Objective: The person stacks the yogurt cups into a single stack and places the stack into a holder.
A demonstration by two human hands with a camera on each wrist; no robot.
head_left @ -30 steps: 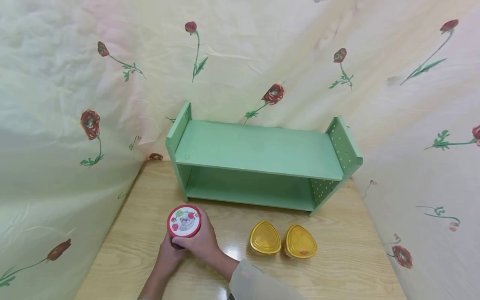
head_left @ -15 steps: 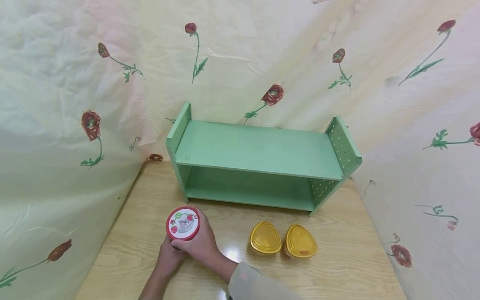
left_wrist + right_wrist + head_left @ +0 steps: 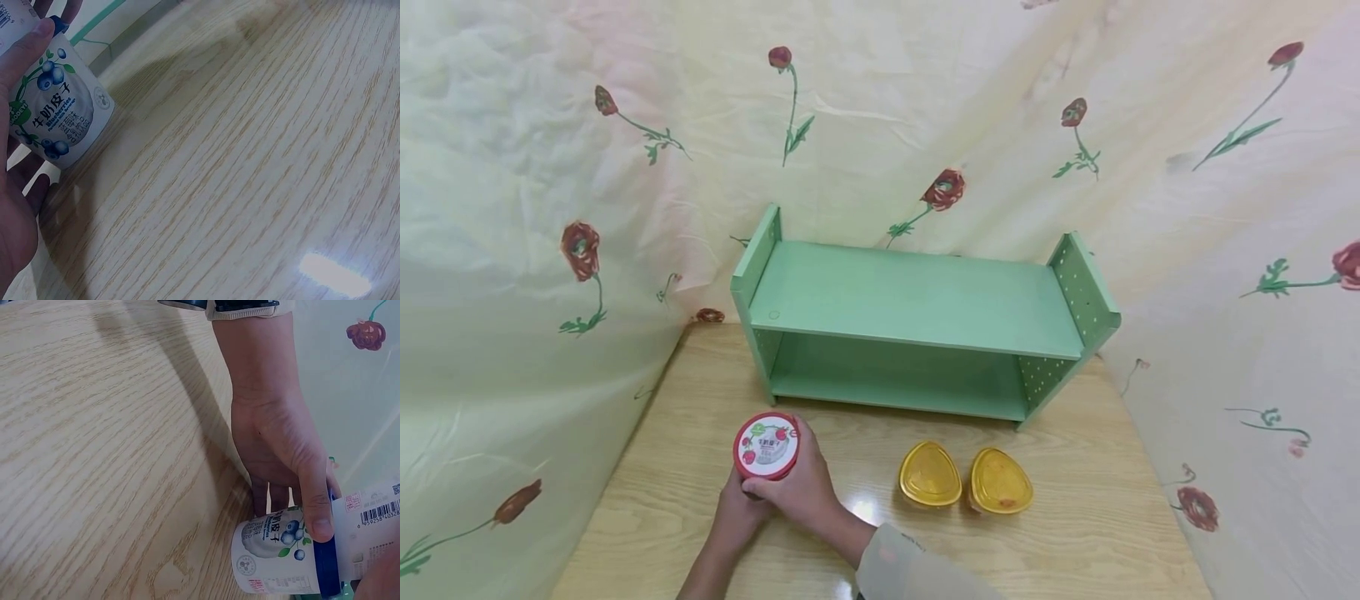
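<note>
Two cups stand one on top of the other at the left front of the table. The upper cup (image 3: 767, 446) has a red-rimmed lid with fruit pictures, and its white side carries a barcode. Beneath it is a white blueberry cup (image 3: 59, 106) with a blue lid. My left hand (image 3: 737, 510) grips the lower cup from the left, its thumb at the blue lid. With my right hand (image 3: 805, 487) I hold the upper cup, fingers round its far side and thumb in front. Whether the lower cup touches the table cannot be told.
A green two-tier shelf (image 3: 917, 296) stands at the back of the wooden table (image 3: 1060, 558). Two yellow-lidded rounded-triangle containers, one on the left (image 3: 930, 475) and one on the right (image 3: 1002, 483), sit side by side before it. Floral cloth (image 3: 880, 108) encloses the table.
Both hands keep their hold and stay almost in place. The red-rimmed lid dipped very slightly at first. The shelf and the yellow-lidded containers have not moved.
</note>
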